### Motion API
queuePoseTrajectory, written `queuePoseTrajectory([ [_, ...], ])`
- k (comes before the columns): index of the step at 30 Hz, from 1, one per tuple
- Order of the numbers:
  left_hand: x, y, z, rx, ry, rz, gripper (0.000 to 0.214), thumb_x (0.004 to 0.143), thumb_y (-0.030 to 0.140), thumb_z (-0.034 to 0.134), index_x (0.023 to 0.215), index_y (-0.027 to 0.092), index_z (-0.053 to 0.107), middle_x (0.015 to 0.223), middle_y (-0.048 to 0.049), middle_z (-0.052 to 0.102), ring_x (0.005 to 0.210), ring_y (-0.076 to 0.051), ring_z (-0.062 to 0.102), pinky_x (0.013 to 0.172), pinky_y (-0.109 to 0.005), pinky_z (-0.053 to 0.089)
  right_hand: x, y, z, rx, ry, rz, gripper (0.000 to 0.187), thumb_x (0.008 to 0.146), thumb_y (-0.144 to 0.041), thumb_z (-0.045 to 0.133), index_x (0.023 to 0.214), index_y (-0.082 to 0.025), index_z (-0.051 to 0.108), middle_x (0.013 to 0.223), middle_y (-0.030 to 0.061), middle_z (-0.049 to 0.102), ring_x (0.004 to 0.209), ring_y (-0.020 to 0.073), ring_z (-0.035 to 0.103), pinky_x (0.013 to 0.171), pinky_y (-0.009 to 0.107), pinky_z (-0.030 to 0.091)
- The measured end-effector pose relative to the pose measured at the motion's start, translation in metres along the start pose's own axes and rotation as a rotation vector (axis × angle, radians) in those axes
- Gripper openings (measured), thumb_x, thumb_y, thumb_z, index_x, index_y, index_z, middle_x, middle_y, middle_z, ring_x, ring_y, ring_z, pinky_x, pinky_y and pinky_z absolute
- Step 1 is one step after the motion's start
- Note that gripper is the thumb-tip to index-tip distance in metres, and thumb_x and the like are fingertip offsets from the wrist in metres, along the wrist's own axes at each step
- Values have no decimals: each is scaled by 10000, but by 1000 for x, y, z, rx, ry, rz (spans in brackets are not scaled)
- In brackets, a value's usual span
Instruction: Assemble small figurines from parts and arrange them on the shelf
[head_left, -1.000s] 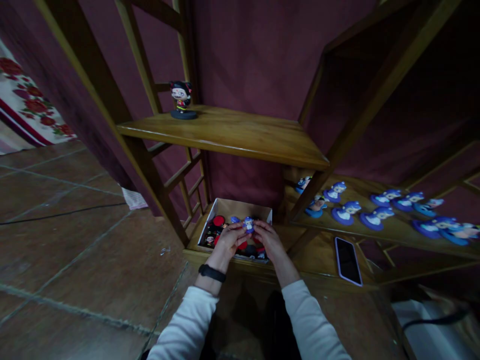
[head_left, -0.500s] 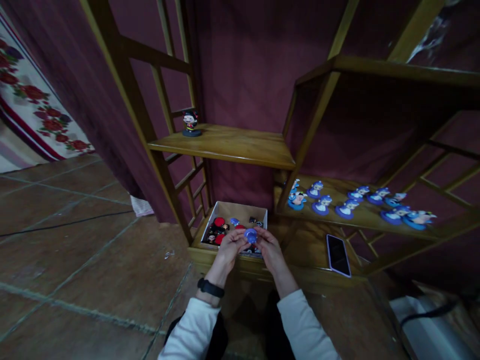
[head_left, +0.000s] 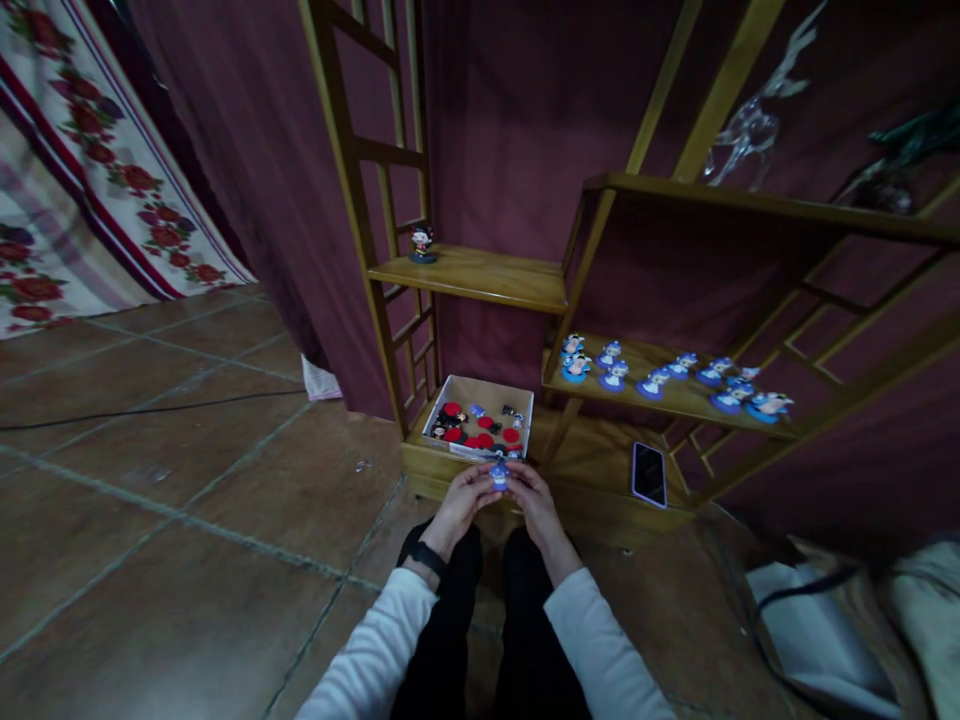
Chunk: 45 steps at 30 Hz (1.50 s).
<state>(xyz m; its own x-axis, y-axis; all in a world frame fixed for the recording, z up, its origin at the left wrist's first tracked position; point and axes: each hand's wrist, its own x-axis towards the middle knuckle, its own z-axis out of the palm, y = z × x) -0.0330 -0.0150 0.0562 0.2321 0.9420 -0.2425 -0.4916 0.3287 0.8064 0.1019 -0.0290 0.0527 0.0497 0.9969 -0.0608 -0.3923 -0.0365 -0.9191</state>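
A small blue-and-white figurine [head_left: 498, 474] sits upright between the fingertips of both hands, held just in front of the open cardboard box [head_left: 480, 424] of red, black and blue pieces.

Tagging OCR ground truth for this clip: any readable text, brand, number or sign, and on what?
None readable.
Blue figurine held by left hand and right hand: any marking too small, blurred.
Box and its pieces: no legible print.
Phone: screen dark, no visible text.
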Motion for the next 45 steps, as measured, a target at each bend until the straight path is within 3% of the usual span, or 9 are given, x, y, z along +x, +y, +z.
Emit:
queuePoseTrajectory([
  [12, -3, 7, -1, -52, 155, -69, 125, 654, 57, 672, 742, 100, 594, 637, -55, 646, 543, -117, 625, 582, -254, 544, 5, 14, 14, 105, 44, 100, 307, 535, -309, 697, 813, -189, 645, 774, 19, 674, 661, 144, 602, 588, 249, 461],
  [27, 6, -2, -8, -4, 213, -49, 113, 655, -2, 618, 715, 86, 579, 554, -23, 591, 458, -98, 577, 495, -230, 532, 10, 27, 9, 163, 13, 176, 233, 521, -197, 693, 740, -161, 622, 623, -10, 653, 545, 113, 589, 558, 227, 460],
  [35, 2, -9, -4, 4, 118, -66, 112, 674, 48, 645, 769, 98, 611, 628, -39, 639, 525, -88, 603, 579, -219, 541, 0, 20, 0, 113, -69, 132, 329, 513, -263, 740, 814, -168, 647, 810, 29, 691, 728, 161, 629, 706, 289, 484],
  [40, 3, -15, -5, 41, 41, -84, 214, 647, 56, 688, 847, 109, 631, 720, -56, 671, 586, -99, 631, 619, -222, 542, -1, 19, -6, 62, -87, 124, 318, 513, -286, 751, 788, -161, 651, 794, 30, 690, 720, 165, 631, 719, 307, 487],
  [45, 2, -21, -8, 92, 35, -55, 238, 598, 36, 728, 808, 96, 631, 716, -60, 671, 615, -119, 645, 616, -221, 543, -1, 18, -12, -12, -69, 171, 283, 482, -238, 765, 720, -155, 636, 700, 20, 678, 660, 164, 637, 703, 328, 504],
])
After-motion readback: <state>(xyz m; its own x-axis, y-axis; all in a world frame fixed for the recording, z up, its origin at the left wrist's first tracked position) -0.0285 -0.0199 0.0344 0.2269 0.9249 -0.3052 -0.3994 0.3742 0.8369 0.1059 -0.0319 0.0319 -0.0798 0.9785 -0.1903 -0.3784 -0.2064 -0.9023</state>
